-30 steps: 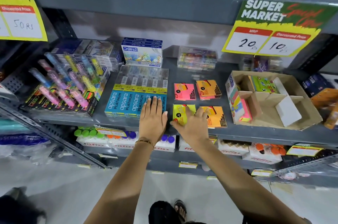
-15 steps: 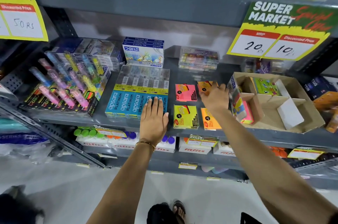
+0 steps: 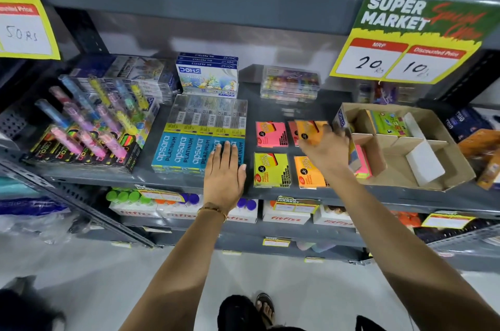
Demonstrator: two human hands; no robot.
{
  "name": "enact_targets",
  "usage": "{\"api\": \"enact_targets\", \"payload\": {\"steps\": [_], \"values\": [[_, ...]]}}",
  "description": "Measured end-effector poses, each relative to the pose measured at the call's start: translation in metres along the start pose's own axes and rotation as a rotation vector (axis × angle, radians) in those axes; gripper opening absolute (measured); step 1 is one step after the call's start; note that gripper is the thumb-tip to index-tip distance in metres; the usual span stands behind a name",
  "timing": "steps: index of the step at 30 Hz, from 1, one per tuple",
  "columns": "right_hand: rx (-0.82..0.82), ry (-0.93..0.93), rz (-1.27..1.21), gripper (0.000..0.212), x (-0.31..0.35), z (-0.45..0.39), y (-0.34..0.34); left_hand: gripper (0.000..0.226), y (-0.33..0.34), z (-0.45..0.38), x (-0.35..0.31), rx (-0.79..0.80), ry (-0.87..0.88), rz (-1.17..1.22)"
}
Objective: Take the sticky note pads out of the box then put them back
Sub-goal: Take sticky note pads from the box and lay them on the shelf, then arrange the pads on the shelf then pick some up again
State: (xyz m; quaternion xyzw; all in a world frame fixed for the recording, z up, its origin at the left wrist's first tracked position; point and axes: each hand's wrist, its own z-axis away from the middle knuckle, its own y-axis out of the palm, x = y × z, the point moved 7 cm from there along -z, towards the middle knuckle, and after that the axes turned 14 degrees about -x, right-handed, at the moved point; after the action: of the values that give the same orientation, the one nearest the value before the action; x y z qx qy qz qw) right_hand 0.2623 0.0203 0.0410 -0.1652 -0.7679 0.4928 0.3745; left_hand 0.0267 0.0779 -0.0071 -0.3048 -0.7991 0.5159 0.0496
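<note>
The left hand point(image 3: 224, 171) lies flat and open on the near end of the blue pencil packs point(image 3: 198, 151), probably to steady the reach. Right of it, sticky note pads sit spread on the grey shelf point(image 3: 270, 109): a pink pad point(image 3: 270, 133) at the far side, a yellow pad point(image 3: 271, 169) and an orange pad point(image 3: 308, 172) near the edge. The right hand point(image 3: 326, 151) pinches another orange pad point(image 3: 311, 130), lifted and tilted toward the cardboard box point(image 3: 446, 141) on the right, seemingly on its way back in. The box's dividers hold pink and yellow pads point(image 3: 361, 161) in the near-left compartment and a green pack point(image 3: 387, 122) at the far side; the other compartments look empty.
</note>
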Motion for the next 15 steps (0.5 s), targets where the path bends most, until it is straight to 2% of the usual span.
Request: {"api": "enact_targets", "payload": {"steps": [6, 13, 15], "values": [[0.041, -0.003, 0.091, 0.070, -0.027, 0.059, -0.004, 0.056, 0.002, 0.001, 0.000, 0.008, -0.004, 0.001], [0.093, -0.046, 0.170, 0.074, -0.027, 0.068, 0.000, 0.058, 0.001, 0.002, 0.000, 0.014, -0.002, -0.006], [0.049, -0.043, 0.142, 0.071, -0.023, 0.061, -0.006, 0.058, 0.002, 0.002, 0.000, 0.018, 0.000, -0.011]]}}
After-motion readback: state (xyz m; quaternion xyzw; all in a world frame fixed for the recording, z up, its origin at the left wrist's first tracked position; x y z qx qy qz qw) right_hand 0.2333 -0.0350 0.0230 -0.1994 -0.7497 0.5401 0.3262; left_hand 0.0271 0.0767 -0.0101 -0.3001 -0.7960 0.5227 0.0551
